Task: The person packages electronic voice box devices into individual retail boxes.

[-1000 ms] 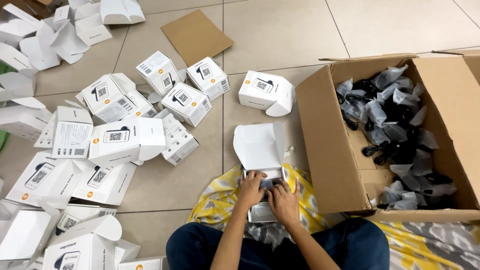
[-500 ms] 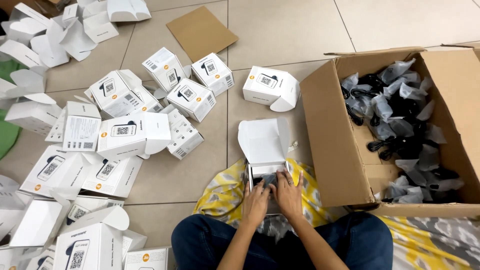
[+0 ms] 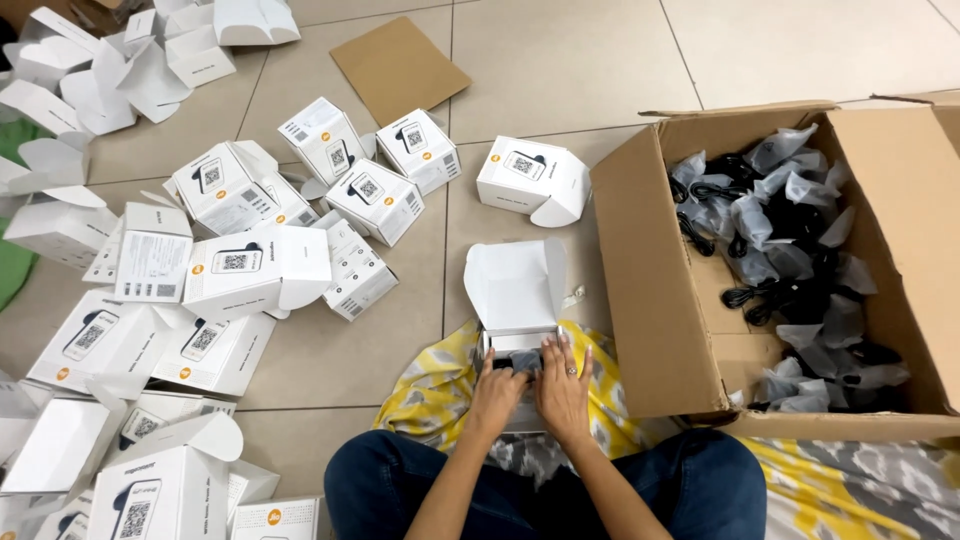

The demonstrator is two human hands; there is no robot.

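A small white box (image 3: 515,292) with its lid flap standing open rests on the yellow patterned cloth (image 3: 430,390) in front of my knees. Both hands lie over its open top. My left hand (image 3: 496,392) and my right hand (image 3: 563,390) press a dark, plastic-wrapped item (image 3: 524,361) down into the box. The right hand wears a ring. Most of the dark item is hidden under my fingers.
A large open cardboard carton (image 3: 650,300) on the right holds several bagged black cables (image 3: 790,240). Several closed and open white boxes (image 3: 255,270) lie scattered on the tiled floor to the left. One closed box (image 3: 530,178) and a flat cardboard sheet (image 3: 398,68) lie beyond.
My hands have slid a little further up over the box opening, pushing the dark item deeper in. The view shifted slightly; the surrounding boxes have not moved.
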